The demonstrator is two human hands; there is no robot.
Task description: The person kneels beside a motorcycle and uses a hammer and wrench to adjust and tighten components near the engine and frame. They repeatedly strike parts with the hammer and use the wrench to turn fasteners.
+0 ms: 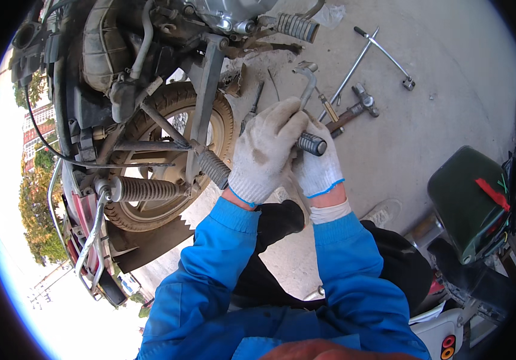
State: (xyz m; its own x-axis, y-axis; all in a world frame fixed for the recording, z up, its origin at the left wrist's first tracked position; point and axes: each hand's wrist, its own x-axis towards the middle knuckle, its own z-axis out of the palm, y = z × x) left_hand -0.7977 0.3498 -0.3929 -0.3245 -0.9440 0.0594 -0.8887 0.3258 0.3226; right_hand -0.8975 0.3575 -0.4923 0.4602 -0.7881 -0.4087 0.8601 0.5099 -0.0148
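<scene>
My left hand [265,147] and my right hand [323,165], both in dirty white knit gloves, are held close together in front of me. Between them is a bent metal lever with a black ribbed rubber end, which looks like a kick-start lever [308,81]. Its curved metal arm rises above the fingers, and the rubber end pokes out over the right glove. The left fingers are curled round its middle. My right hand is closed at the lever from the other side, its fingers partly hidden. Behind my left hand stands the partly dismantled motorcycle [204,90].
On the concrete lie a hammer [351,112], a yellow-handled tool [328,108] and a T-handle wrench [384,51]. The motorcycle's rear wheel [217,111] and shock absorber [150,188] are at left. A dark green rounded object [465,195] with a red strip stands at right.
</scene>
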